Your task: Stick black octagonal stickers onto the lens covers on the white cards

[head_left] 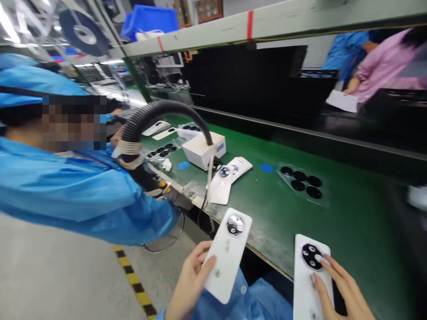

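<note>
My left hand [195, 278] grips a white phone back cover [223, 266] by its lower left edge, holding it tilted in front of the bench edge. A round camera ring with a shiny insert sits near its top. At the lower right, my right hand [343, 289] has its thumb and fingers on a second white phone back cover [302, 284]. Its fingertips touch beside that cover's dark camera disc [312, 256]. Farther along the bench, more white covers [220, 191] overlap in a small pile. A clear plastic tray [322, 201] with several black discs lies on the green bench [360, 222].
A white box [203, 151] stands behind the pile, with a black ribbed hose [163, 106] arching beside it. To my left sits a co-worker in a blue gown [66, 186]. Blue round pieces [267, 168] lie on the bench. A dark partition [243, 80] runs behind.
</note>
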A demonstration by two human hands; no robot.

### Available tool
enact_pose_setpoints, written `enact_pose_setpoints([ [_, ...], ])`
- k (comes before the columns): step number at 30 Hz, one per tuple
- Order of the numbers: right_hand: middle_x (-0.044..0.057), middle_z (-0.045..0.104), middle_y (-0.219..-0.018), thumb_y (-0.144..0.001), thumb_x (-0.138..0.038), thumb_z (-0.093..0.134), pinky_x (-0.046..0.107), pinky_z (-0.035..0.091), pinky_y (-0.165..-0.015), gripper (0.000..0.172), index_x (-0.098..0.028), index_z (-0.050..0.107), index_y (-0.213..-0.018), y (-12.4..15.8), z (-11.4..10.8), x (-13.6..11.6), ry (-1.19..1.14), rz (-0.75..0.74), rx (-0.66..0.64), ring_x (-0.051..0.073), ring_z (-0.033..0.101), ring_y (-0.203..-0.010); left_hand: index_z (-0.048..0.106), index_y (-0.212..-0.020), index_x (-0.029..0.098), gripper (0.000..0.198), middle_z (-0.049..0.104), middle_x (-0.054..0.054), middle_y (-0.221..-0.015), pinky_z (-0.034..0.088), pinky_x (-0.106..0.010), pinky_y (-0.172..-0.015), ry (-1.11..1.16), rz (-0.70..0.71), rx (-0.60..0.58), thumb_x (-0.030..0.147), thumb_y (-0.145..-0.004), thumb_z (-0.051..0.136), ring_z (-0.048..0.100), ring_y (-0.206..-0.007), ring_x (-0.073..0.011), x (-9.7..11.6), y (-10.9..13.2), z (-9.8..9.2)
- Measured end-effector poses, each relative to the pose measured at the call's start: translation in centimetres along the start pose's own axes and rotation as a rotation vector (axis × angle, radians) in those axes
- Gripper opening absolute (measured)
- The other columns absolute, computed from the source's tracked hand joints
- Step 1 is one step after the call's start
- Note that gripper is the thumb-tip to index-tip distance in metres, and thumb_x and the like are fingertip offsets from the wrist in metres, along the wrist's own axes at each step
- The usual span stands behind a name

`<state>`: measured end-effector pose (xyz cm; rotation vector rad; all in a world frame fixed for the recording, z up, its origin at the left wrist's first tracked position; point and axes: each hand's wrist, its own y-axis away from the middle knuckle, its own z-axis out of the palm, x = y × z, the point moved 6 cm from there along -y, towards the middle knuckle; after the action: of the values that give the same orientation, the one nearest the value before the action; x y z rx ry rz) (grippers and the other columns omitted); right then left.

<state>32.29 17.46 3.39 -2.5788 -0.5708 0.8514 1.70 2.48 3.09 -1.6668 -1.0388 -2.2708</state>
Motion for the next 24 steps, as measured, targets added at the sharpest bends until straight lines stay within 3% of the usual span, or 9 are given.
enact_pose_setpoints([
  [4, 0.008, 0.047, -0.141, -0.097, -0.049, 0.042, 0.050, 0.032, -0.112, 0.055, -0.019, 0.037, -0.143, 0.1, 0.1, -1.3, 0.088, -0.059, -0.033, 0.031, 0.048, -0.123, 0.053, -0.115, 0.014, 0.048, 0.068, -0.003, -0.071, 0.041, -0.021, -0.053, -0.243, 0.109, -0.153, 0.048, -0.083, 0.060, 0.059, -0.060, -0.0141, -1.0, -4.1, 7.1],
  [6, 0.012, 0.045, -0.143, -0.098, -0.048, 0.040, 0.052, 0.032, -0.111, 0.059, -0.016, 0.030, -0.147, -0.2, 0.7, -1.0, 0.147, -0.033, -0.037, 0.032, 0.047, -0.124, 0.047, -0.127, 0.015, 0.051, 0.070, -0.006, -0.082, 0.047, -0.025, -0.062, -0.356, 0.214, -0.176, 0.045, -0.087, 0.054, 0.063, -0.071, -0.0171, -0.8, -5.5, 9.5],
  [9, 0.014, 0.050, -0.137, -0.100, -0.045, 0.037, 0.052, 0.038, -0.106, 0.054, -0.017, 0.032, -0.145, -0.8, 0.4, -0.6, 0.134, 0.056, 0.030, 0.031, 0.049, -0.122, 0.034, -0.141, 0.016, 0.056, 0.065, -0.012, -0.111, 0.050, -0.034, -0.086, -0.519, 0.387, -0.166, 0.040, -0.092, 0.047, 0.064, -0.099, -0.0217, -0.4, -6.4, 11.5],
  [12, 0.012, 0.047, -0.141, -0.101, -0.040, 0.037, 0.051, 0.037, -0.108, 0.049, -0.020, 0.032, -0.145, -0.4, -0.8, -1.2, 0.052, 0.073, 0.017, 0.029, 0.044, -0.128, 0.031, -0.143, 0.017, 0.054, 0.056, -0.016, -0.127, 0.045, -0.042, -0.098, -0.644, 0.519, -0.138, 0.037, -0.094, 0.042, 0.056, -0.115, -0.0250, -0.1, -6.5, 12.4],
  [15, 0.012, 0.028, -0.153, -0.093, -0.043, 0.054, 0.055, 0.030, -0.112, 0.068, -0.018, 0.025, -0.149, 1.6, -0.7, -3.0, 0.099, -0.093, -0.267, 0.034, 0.028, -0.138, 0.032, -0.143, 0.017, 0.052, 0.052, -0.016, -0.132, 0.044, -0.045, -0.101, -0.751, 0.619, -0.082, 0.034, -0.095, 0.042, 0.051, -0.121, -0.0259, 0.1, -6.2, 12.6],
  [18, 0.014, 0.017, -0.157, -0.089, -0.016, 0.049, 0.058, 0.030, -0.111, 0.068, -0.016, 0.021, -0.151, 4.0, -0.4, -3.9, 0.213, -0.199, -0.423, 0.036, 0.021, -0.141, 0.040, -0.138, 0.017, 0.047, 0.047, -0.015, -0.138, 0.039, -0.047, -0.107, -0.856, 0.726, -0.029, 0.032, -0.094, 0.046, 0.043, -0.129, -0.0267, 0.6, -5.4, 12.4],
  [20, 0.013, 0.020, -0.156, -0.080, 0.003, 0.033, 0.056, 0.031, -0.110, 0.074, -0.016, 0.022, -0.151, 4.6, -0.6, -4.3, 0.226, -0.216, -0.357, 0.034, 0.022, -0.141, 0.046, -0.134, 0.019, 0.043, 0.045, -0.013, -0.141, 0.036, -0.047, -0.109, -0.867, 0.769, -0.023, 0.030, -0.093, 0.048, 0.040, -0.132, -0.0264, 1.0, -4.5, 12.2],
  [22, 0.013, 0.023, -0.155, -0.073, 0.008, 0.026, 0.054, 0.032, -0.110, 0.081, -0.015, 0.023, -0.151, 4.5, -0.8, -4.9, 0.172, -0.205, -0.252, 0.033, 0.024, -0.140, 0.054, -0.127, 0.022, 0.036, 0.049, -0.011, -0.138, 0.037, -0.045, -0.109, -0.804, 0.759, -0.047, 0.030, -0.092, 0.050, 0.043, -0.130, -0.0255, 1.2, -3.4, 11.9],
  [24, 0.014, 0.024, -0.154, -0.073, 0.008, 0.026, 0.053, 0.033, -0.110, 0.079, -0.013, 0.024, -0.150, 3.8, -0.6, -6.1, 0.107, -0.192, -0.160, 0.034, 0.026, -0.140, 0.060, -0.118, 0.022, 0.030, 0.059, -0.010, -0.126, 0.044, -0.041, -0.102, -0.672, 0.628, -0.148, 0.033, -0.091, 0.051, 0.054, -0.118, -0.0243, 0.8, -2.6, 11.8],
])
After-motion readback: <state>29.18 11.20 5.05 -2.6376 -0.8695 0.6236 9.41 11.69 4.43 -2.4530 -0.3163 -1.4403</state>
